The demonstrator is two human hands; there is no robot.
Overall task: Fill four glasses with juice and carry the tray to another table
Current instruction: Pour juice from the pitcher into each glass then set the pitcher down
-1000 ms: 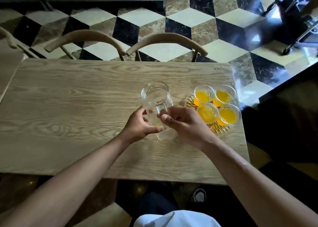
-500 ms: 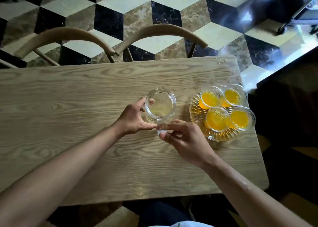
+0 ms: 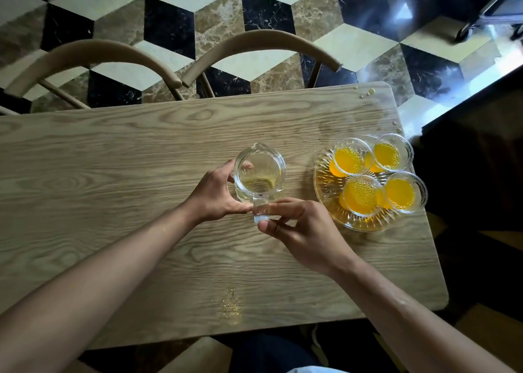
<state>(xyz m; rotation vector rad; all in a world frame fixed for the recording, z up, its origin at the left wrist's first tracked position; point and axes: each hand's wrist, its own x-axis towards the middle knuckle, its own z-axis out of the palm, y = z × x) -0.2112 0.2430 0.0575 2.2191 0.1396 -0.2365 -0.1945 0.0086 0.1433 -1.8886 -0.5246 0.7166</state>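
Head view: jug (image 3: 259, 174) stands beside tray (image 3: 325, 191), chairs (image 3: 266, 40) beyond.

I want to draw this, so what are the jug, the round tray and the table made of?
The jug looks like clear, shiny glass: the table shows through it. The round tray seems to be clear cut or pressed glass, perhaps plastic, with ray-like ribs that glint amber. The table looks like pale, matte wood or wood veneer, with wavy grain lines and knots.

wooden table (image 3: 113, 180), two chairs (image 3: 93, 58), checkered floor (image 3: 254, 1)
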